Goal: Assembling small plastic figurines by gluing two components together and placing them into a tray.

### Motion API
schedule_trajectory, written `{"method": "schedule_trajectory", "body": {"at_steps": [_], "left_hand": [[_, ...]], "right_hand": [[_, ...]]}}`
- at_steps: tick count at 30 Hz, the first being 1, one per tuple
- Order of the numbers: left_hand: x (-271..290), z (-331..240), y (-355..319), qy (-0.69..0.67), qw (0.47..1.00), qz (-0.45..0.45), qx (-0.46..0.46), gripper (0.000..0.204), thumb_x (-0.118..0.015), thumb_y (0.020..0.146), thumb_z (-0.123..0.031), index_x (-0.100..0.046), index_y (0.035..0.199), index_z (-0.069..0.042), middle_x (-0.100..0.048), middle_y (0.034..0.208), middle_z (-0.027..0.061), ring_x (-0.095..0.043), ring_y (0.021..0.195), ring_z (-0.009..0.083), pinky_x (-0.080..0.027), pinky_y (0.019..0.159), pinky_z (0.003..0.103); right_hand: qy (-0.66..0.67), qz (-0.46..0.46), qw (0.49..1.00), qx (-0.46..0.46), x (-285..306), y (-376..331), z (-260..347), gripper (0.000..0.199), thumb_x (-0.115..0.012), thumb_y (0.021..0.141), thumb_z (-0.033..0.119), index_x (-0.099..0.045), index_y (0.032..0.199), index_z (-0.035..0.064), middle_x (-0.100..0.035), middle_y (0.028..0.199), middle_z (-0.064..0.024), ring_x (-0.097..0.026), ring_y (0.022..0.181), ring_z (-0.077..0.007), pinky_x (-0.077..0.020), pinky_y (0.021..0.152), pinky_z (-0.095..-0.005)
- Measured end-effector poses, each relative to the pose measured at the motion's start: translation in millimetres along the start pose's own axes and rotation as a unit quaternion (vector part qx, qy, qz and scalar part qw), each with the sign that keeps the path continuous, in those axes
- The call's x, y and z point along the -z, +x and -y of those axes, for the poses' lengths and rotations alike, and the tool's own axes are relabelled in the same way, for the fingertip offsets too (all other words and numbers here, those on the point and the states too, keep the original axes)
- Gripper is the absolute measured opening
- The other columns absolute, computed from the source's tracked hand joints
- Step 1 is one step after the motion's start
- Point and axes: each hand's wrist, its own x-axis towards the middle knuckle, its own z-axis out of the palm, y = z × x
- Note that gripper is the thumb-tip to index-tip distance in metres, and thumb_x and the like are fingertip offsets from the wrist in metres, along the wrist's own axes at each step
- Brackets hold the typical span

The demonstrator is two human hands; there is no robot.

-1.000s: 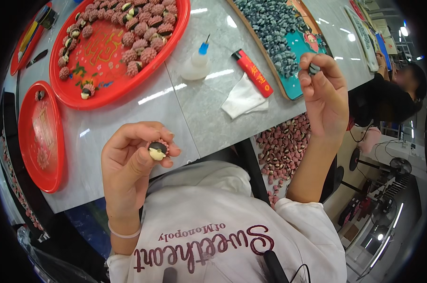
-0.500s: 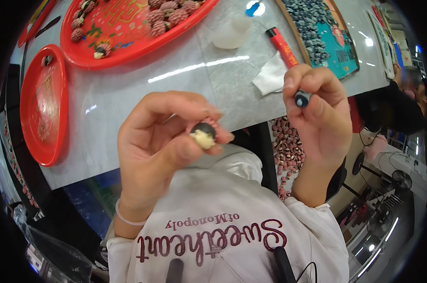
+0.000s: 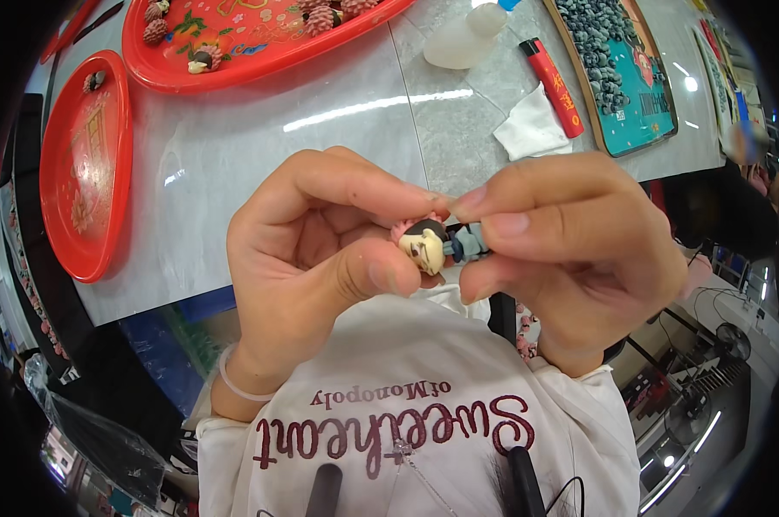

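Above my lap, close to the table's near edge, my left hand (image 3: 307,233) is closed on a small figurine head (image 3: 425,250). The head has pink textured hair, a dark band and a cream face. Thumb and fingers of my right hand (image 3: 592,233) pinch a tiny blue-grey figurine body (image 3: 469,243). The body's narrow neck end meets the underside of the head, and the two pieces lie in one line, tilted sideways. How deep the neck sits in the head I cannot tell. My right fingers hide the body's far end.
A large red tray (image 3: 183,79) holds several pink-haired heads. Left of it is a smaller red oval tray (image 3: 105,198) with one piece. Farther right are a translucent bottle (image 3: 464,39), a red lighter-like tube (image 3: 553,90), white tissue (image 3: 531,125) and a teal tray (image 3: 635,129) of grey bodies.
My right hand has moved left and brought the figurine body against the head. In my left hand the head has turned sideways, its neck side toward the right.
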Motion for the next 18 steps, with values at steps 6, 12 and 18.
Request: {"method": "schedule_trajectory", "body": {"at_steps": [6,12,18], "left_hand": [[3,4,-1,0.025,0.999,0.005,-0.044,0.043,-0.072,0.065,-0.036,-0.051,0.084,-0.003,-0.051,0.077,0.0042,-0.049,0.067,0.0077,-0.04,0.06,0.018],[4,3,-1,0.024,0.998,-0.011,-0.058,0.037,-0.073,0.064,-0.027,-0.053,0.082,-0.002,-0.05,0.075,0.0044,-0.052,0.067,0.009,-0.045,0.063,0.021],[15,8,4,0.009,0.996,0.009,-0.085,0.028,-0.069,0.066,-0.011,-0.055,0.087,0.002,-0.053,0.08,0.008,-0.055,0.073,0.0122,-0.047,0.066,0.022]], "right_hand": [[-0.095,0.031,0.992,0.081,3,0,0,0.033,-0.073,0.057,-0.004,-0.054,0.084,-0.0023,-0.058,0.081,-0.0192,-0.06,0.066,-0.0205,-0.049,0.05,-0.021],[-0.124,0.018,0.986,0.107,-1,1,-5,0.033,-0.073,0.056,-0.004,-0.055,0.085,-0.0027,-0.058,0.081,-0.0186,-0.06,0.063,-0.0194,-0.048,0.049,-0.0205],[-0.135,-0.006,0.987,0.082,-10,3,-8,0.031,-0.074,0.057,0.004,-0.058,0.083,-0.0008,-0.058,0.08,-0.0166,-0.059,0.063,-0.0193,-0.0464,0.049,-0.022]]}}
